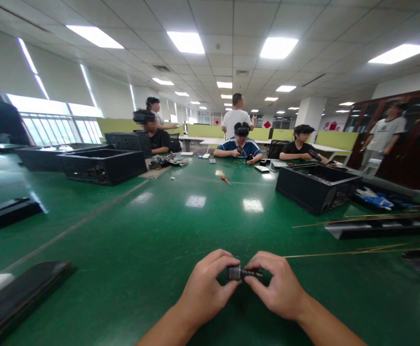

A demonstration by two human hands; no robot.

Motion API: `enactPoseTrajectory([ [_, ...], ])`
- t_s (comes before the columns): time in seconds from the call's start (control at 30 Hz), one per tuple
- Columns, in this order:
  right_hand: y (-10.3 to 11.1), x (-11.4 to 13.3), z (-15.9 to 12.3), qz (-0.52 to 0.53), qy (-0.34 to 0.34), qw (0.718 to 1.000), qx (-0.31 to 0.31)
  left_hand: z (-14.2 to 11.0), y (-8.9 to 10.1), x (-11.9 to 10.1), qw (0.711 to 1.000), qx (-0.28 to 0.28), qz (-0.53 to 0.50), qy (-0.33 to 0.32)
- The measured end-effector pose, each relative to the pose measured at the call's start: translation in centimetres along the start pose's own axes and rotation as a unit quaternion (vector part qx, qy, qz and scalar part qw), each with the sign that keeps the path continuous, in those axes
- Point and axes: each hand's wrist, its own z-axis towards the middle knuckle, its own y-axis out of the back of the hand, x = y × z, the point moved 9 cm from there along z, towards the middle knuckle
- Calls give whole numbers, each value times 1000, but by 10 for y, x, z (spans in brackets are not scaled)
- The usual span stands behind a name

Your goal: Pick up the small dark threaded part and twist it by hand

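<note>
A small black part (234, 273) with a blocky body and a narrow ribbed stem lies level between my fingertips, just above the green table. My left hand (210, 281) pinches the blocky end between thumb and fingers. On the other side, my right hand (276, 283) has its thumb and forefinger closed around the stem (248, 273), and the thin tip pokes out inside that grip. The part's exact kind is too small to make out.
Black computer cases (102, 166) stand at the left, and another case (314, 187) at the right. An orange screwdriver (225, 179) lies mid-table. Thin brass-coloured rods (339, 252) and a dark channel (382, 227) lie to the right. Co-workers sit across the table (141, 250).
</note>
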Motion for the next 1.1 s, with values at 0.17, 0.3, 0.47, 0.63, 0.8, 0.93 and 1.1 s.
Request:
enactPoseTrajectory([
  [0.17, 1, -1, 0, -3, -4, 1000, -3, 0, 2, 0, 1000, -4, 3, 0],
  [0.3, 1, -2, 0, -8, -6, 1000, -2, 0, 3, -1, 1000, -5, 5, -2],
  [0.47, 2, 0, 0, -9, -7, 1000, 4, 1, 5, -2, 1000, -8, 2, -6],
  [0.63, 4, 2, 2, -8, -3, 1000, -3, 1, 5, 0, 1000, -6, 5, -3],
  [0.8, 3, -1, 1, -7, 1, 1000, -12, 0, 5, 0, 1000, -7, 9, -7],
  [0.93, 4, -2, 0, -2, 0, 1000, -12, 0, 6, -1, 1000, -9, 8, -10],
  [1.1, 6, -2, 0, 1, -5, 1000, -8, 0, 8, -2, 1000, -13, 10, -11],
])
